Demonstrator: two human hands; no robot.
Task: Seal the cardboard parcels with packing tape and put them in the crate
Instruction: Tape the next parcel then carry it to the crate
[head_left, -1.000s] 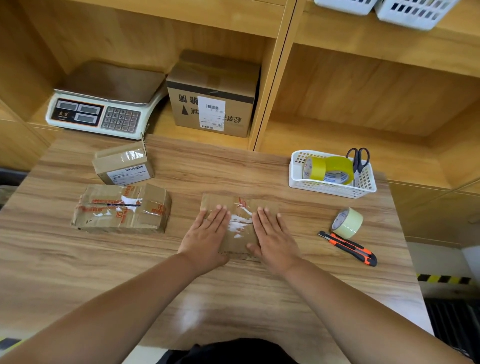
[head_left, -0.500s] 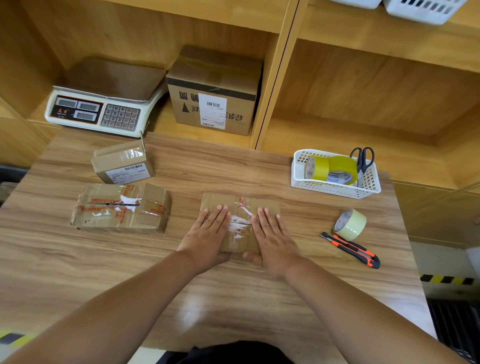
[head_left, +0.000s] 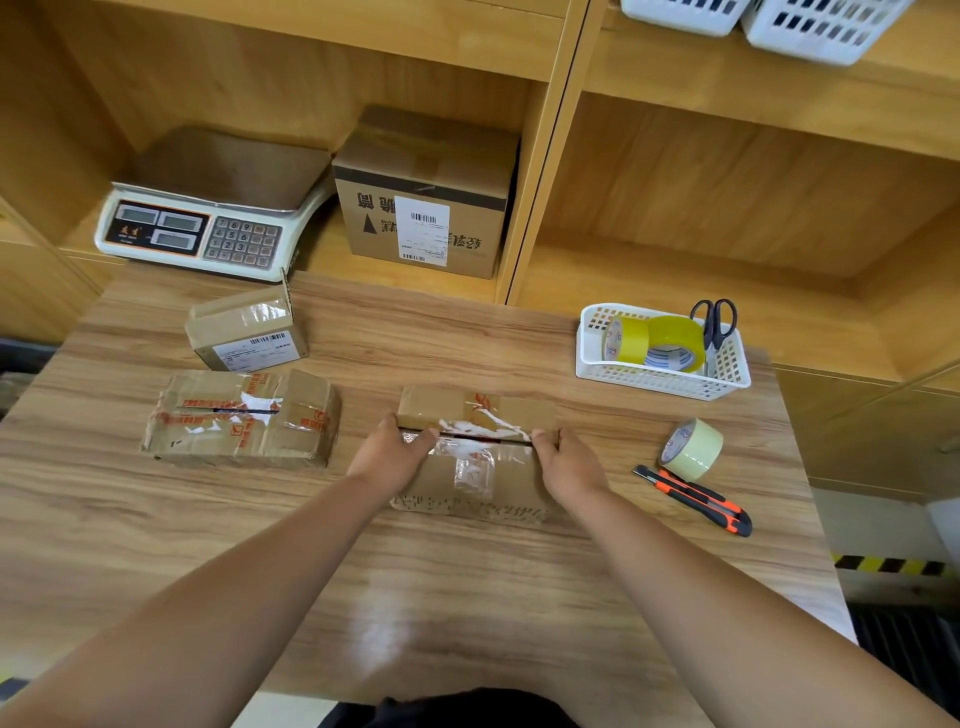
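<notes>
On wood-grain table (head_left: 467, 597) | wooden shelves (head_left: 727, 171) behind | left hand (head_left: 387, 457), right hand (head_left: 569, 465): grip holding parcel (head_left: 472, 480) at its ends

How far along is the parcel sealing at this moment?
Done: nothing clearly; no parcel sits in a crate in view. In hand: the left hand and right hand grip the ends of the middle parcel, its top seam gaping. Remaining: taping it and the slit left parcel; the tape roll lies untouched.

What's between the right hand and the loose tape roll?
Nothing visible: bare table between the right hand, gripping the parcel, and the tape roll. The utility knife lies just nearer, tip close to that path.
</notes>
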